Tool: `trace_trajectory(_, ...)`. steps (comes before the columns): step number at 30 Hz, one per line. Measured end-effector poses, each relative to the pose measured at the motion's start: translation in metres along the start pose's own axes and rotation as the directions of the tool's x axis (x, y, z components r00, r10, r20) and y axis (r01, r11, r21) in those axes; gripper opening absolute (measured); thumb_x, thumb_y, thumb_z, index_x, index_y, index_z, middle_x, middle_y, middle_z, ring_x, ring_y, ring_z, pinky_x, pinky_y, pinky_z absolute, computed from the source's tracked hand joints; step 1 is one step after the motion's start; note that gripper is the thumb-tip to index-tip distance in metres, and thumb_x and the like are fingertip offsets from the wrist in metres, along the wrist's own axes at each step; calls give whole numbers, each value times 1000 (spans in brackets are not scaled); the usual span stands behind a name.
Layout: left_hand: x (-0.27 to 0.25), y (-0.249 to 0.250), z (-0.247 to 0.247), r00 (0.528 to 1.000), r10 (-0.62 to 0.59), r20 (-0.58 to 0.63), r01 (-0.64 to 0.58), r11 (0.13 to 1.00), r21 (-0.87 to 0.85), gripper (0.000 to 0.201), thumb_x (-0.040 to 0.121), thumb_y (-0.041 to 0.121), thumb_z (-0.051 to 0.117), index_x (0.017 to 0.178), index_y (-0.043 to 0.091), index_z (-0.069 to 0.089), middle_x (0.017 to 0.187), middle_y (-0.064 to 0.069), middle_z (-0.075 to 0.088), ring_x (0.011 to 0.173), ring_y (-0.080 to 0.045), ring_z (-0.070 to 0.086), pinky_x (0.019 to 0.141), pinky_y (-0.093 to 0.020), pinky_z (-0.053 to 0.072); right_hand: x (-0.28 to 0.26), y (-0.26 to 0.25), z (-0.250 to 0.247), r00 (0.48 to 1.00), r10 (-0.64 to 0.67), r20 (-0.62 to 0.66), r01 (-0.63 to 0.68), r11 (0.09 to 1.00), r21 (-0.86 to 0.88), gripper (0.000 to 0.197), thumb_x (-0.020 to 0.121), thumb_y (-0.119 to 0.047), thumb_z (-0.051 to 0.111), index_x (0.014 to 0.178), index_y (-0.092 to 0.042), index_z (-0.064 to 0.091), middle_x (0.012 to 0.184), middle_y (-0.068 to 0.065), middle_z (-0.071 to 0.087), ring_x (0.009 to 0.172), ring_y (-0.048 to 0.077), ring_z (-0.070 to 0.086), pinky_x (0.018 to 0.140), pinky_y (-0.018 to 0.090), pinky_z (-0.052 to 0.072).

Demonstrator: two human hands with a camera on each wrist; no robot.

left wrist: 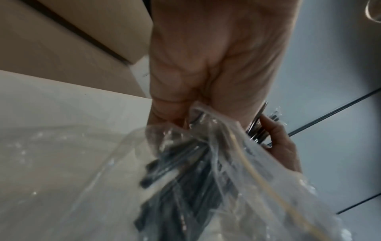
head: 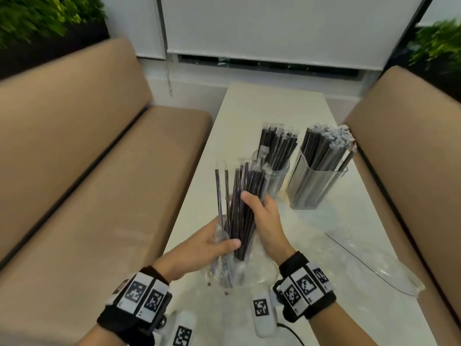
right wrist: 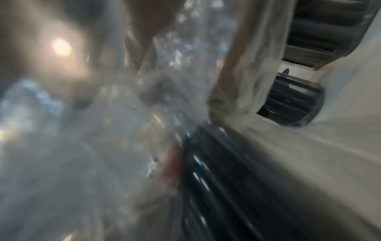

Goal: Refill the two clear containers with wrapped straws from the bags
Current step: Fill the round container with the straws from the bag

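Observation:
Over the near part of the white table (head: 262, 108), my left hand (head: 219, 243) grips a clear plastic bag (head: 224, 270) by its lower half. A bundle of black wrapped straws (head: 239, 196) sticks up out of it, and my right hand (head: 259, 203) is curled round that bundle. In the left wrist view the bag (left wrist: 185, 163) hangs below my palm with straws (left wrist: 181, 182) inside. Behind the hands stand a round clear container (head: 278, 176) and a rectangular clear container (head: 316, 188), both holding straws. The right wrist view is blurred, showing straws (right wrist: 216, 179) and the round container (right wrist: 294, 104).
A second clear bag (head: 369, 255) lies flat on the table at the right, near its edge. Tan padded benches (head: 99, 196) run along both sides of the narrow table. A white roller blind (head: 274, 33) hangs behind the table's far end.

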State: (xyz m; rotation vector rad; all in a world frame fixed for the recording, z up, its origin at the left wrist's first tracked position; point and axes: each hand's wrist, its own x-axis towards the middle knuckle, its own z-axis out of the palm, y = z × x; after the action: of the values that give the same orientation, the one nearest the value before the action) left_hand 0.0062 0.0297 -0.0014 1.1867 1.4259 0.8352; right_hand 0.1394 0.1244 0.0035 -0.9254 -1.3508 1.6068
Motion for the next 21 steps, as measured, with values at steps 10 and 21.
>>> trace_trajectory(10,2,23,13,969,177,-172,-159,980,116,19,90,15,70,93,26,55,80,11,67,79,2,64,53,0,39,-1,-23,-7,996,31,88,-14,984,-180,25,80,-6,78,93,10,65,76,11,67,67,12,67,62,22,56)
trace_trajectory(21,18,14,19,988,45,-145,-70,983,-171,7,97,30,58,102,25,60,64,26,60,56,10,52,53,-4,39,29,-93,-43,991,-116,-63,108,987,-119,21,76,-15,73,83,5,74,93,20,76,99,26,73,97,39,52)
